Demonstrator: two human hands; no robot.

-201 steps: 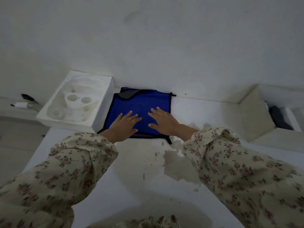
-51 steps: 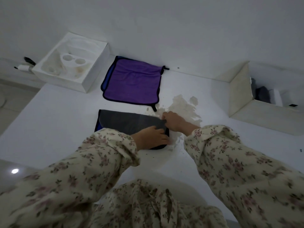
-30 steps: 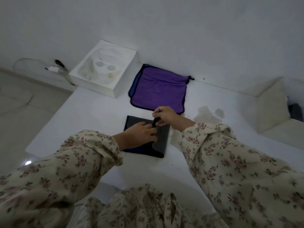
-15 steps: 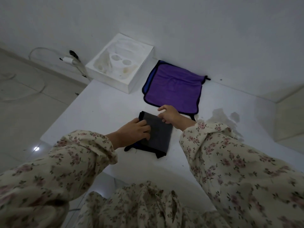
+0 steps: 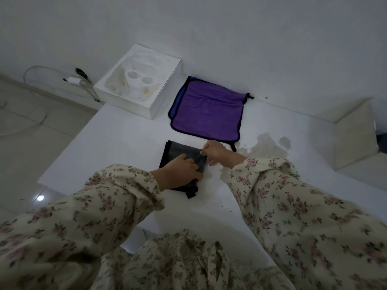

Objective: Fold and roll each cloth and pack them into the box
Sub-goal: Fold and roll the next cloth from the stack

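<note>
A dark grey cloth (image 5: pixel 178 152), folded to a small rectangle, lies on the white table (image 5: pixel 125 139) in front of me. My left hand (image 5: pixel 180 171) presses flat on its near half. My right hand (image 5: pixel 215 152) pinches the cloth's right edge, which is lifted and curling over. Behind it a purple cloth (image 5: pixel 209 113) with a dark border lies spread flat by the wall. The open cardboard box (image 5: pixel 354 130) stands at the far right, and its inside is mostly out of view.
A white moulded foam tray (image 5: pixel 138 80) sits at the table's back left corner. A brownish stain (image 5: pixel 266 147) marks the table to the right of my hands. A charger and cable (image 5: pixel 73 79) lie on the floor ledge at left. The table's left edge drops to a tiled floor.
The grey cloth was folded in half, from a wide strip to a small rectangle. My right hand has moved from its far edge to its right edge and now lifts it. The camera has shifted.
</note>
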